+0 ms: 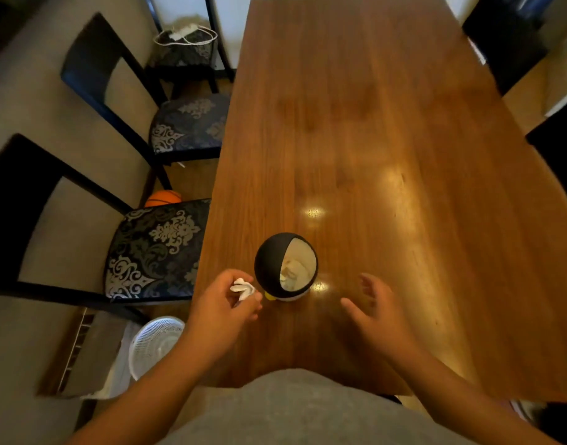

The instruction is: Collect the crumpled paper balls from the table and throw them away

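A small round black bin with a white base stands on the wooden table near its front edge. Its half-open top shows crumpled paper inside. My left hand sits just left of the bin, fingers closed on a white crumpled paper ball. My right hand hovers over the table to the right of the bin, fingers spread and holding nothing.
Two dark chairs with patterned seats line the table's left side. An orange basketball lies under them on the floor. A white fan stands at lower left. Dark furniture is at the far right.
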`<state>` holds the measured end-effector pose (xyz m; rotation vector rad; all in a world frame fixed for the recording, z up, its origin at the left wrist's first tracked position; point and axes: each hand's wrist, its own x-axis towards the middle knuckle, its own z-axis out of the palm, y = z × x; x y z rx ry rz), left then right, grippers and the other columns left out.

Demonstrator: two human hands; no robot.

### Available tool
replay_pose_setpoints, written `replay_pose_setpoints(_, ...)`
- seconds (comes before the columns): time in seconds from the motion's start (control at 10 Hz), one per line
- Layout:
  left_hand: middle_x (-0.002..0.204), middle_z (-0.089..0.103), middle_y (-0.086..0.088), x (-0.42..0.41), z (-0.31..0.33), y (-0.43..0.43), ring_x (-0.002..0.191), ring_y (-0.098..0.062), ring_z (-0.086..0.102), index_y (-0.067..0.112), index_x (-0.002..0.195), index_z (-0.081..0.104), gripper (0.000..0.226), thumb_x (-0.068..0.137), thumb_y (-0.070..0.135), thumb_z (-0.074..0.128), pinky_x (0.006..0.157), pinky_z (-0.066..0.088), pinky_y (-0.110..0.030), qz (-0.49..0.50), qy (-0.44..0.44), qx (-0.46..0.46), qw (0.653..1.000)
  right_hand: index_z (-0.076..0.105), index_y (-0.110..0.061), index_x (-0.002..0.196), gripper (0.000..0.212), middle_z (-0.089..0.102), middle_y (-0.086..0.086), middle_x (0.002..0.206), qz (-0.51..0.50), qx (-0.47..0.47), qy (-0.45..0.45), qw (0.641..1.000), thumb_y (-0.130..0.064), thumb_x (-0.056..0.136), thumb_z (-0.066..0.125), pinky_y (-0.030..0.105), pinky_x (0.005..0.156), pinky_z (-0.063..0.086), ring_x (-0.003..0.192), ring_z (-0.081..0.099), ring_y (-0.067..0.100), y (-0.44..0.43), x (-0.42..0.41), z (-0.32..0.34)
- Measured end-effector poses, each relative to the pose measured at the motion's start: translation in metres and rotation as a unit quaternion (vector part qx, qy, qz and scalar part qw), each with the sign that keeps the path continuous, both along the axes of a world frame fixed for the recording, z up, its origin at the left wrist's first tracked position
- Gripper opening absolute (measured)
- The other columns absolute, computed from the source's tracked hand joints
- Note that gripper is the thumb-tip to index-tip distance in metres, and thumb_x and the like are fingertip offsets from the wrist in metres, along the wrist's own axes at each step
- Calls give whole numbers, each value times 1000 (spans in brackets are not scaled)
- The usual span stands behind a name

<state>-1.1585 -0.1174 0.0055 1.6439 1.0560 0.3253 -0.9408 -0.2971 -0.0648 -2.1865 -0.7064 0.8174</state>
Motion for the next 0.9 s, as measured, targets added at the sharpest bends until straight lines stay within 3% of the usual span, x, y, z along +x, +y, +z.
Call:
replay_pose_setpoints(0.1,98,66,18,32,25,-8,90,2,61,46,100,53,20,83,42,64,71,51,-14,-165,47,249,953,42,-31,139,62,50,-5,138,12,-47,32,998,-49,84,64,37,96,52,118,52,10,-26,7,-11)
replay_pose_setpoints(0.2,103,65,8,75,42,-16,94,-4,56,30,111,55,28,86,43,55,75,47,-20,-272,12,401,875,51,-28,131,50,60,-8,124,18,-58,55,997,-45,86,64,29,88,54,104,57,4,-40,8,-18)
replay_pose_setpoints(0.3,109,65,-1,103,45,-11,103,-16,57,20,111,59,30,86,36,59,83,46,-31,-306,19,505,807,56,-28,125,41,62,-14,110,22,-59,73,995,-43,87,64,21,77,51,95,59,0,-45,8,-20)
replay_pose_setpoints(0.4,147,39,-7,107,32,6,141,-30,26,25,125,52,47,84,46,60,112,27,-48,-368,268,491,742,57,-30,123,38,63,-16,103,23,-44,77,996,-42,87,64,16,71,48,92,60,-1,-48,10,-20)
replay_pose_setpoints(0.5,159,19,-5,99,22,12,148,-28,0,28,130,47,60,80,59,56,118,5,-52,-387,343,466,718,57,-30,123,36,63,-15,102,12,-32,89,995,-39,88,64,20,74,52,92,61,1,-51,14,-18)
replay_pose_setpoints(0.6,147,42,-4,89,28,2,144,-26,21,26,124,54,56,80,60,48,116,25,-50,-366,255,473,760,57,-28,123,36,63,-15,103,15,-21,91,996,-38,89,64,19,74,51,92,60,2,-54,22,-13)
replay_pose_setpoints(0.7,122,58,3,72,30,-15,123,-17,47,24,114,60,43,85,52,48,96,47,-39,-311,166,442,825,58,-27,121,33,63,-14,103,21,-15,101,995,-34,90,63,18,72,50,94,60,2,-48,27,0)
replay_pose_setpoints(0.8,110,58,13,33,10,-38,102,-3,51,30,112,59,38,87,54,45,85,46,-23,-258,180,314,896,62,-34,107,18,65,-13,98,22,33,98,994,-32,89,64,15,68,46,94,62,5,-30,35,31)
replay_pose_setpoints(0.9,102,57,14,-9,-16,-59,89,3,52,30,107,62,28,88,49,55,74,39,-11,-224,228,150,936,66,-41,96,16,72,-9,93,30,137,106,984,-47,81,67,21,70,56,89,68,7,-11,47,80)
